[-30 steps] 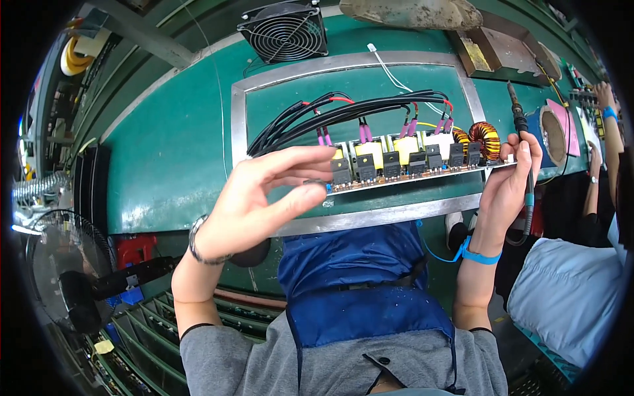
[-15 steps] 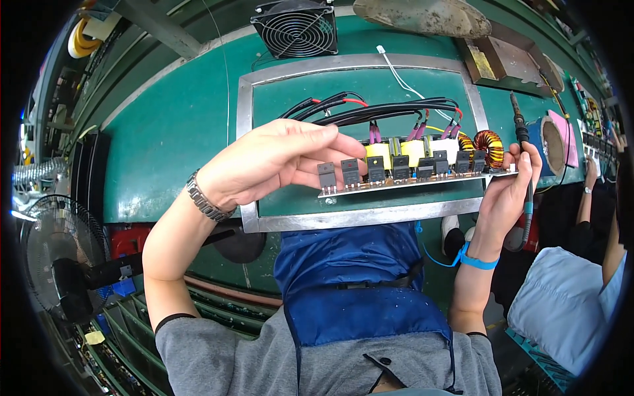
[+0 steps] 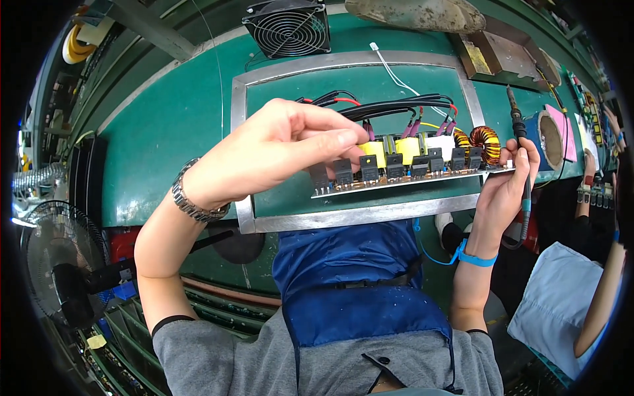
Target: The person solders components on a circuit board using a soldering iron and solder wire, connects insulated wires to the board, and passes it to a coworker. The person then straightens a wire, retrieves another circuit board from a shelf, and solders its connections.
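A long circuit board [image 3: 409,181] is held tilted above the metal frame, its near edge lined with black flat transistors [image 3: 395,166]. Behind them stand yellow-wrapped transformers [image 3: 406,150], a white one [image 3: 440,145] and copper-wound ring coils [image 3: 487,145]. Black wires [image 3: 396,105] with purple sleeves arch over the back. My right hand [image 3: 507,179] grips the board's right end and also has a soldering iron [image 3: 522,132] between its fingers, tip pointing away. My left hand [image 3: 300,142] is bent over the board's left end, thumb and fingers drawn together beside the yellow transformer; anything between them is hidden.
A metal frame [image 3: 363,216] lies on the green bench [image 3: 165,132]. A black fan [image 3: 288,30], a white-plug cable [image 3: 389,69], a rusty metal tray [image 3: 508,56] and a blue roll [image 3: 549,135] lie beyond. A co-worker's arm [image 3: 604,297] is at right.
My left hand has lifted slightly, its fingers curling in from a more outstretched pose toward the thumb. The board and right hand stay nearly in place; the view has shifted slightly.
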Tool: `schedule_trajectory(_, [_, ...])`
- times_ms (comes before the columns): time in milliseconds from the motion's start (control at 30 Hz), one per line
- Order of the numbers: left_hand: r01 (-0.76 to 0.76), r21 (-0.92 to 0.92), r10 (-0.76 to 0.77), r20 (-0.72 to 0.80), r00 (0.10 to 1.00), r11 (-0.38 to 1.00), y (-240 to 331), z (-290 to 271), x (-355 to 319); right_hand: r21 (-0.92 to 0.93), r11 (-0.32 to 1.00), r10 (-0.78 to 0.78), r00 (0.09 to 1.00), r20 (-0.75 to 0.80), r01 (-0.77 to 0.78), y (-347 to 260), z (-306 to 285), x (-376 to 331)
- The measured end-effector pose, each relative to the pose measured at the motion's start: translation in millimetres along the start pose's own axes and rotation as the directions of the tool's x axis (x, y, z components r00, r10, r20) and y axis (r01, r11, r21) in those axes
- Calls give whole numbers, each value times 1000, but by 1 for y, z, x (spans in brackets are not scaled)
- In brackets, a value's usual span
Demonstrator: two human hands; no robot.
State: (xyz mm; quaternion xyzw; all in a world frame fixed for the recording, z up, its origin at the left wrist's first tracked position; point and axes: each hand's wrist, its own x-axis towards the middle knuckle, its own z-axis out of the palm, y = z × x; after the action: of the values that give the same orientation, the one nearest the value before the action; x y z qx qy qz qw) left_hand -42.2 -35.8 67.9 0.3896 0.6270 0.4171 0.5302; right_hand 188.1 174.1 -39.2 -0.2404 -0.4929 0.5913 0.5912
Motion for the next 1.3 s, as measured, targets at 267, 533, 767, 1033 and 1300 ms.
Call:
schedule_trajectory(267, [67,185,-82,71,994,980,14,18,40,29,999,22,1000,-8,-21,2,-1,0])
schedule_trajectory(533, [146,211,-161,58,985,967,20,18,48,40,999,28,1000,-11,-28,0,2,1])
schedule_trajectory(767, [72,249,-105,121,987,966,24,29,60,31,999,23,1000,-11,-23,-1,-1,0])
schedule_trajectory(1033, [168,123,-185,133,974,978,23,27,68,54,998,33,999,17,-34,2,-2,1])
schedule_trajectory(1300, [103,123,-123,168,978,987,25,36,77,65,997,35,999,-1,-35,1,0,1])
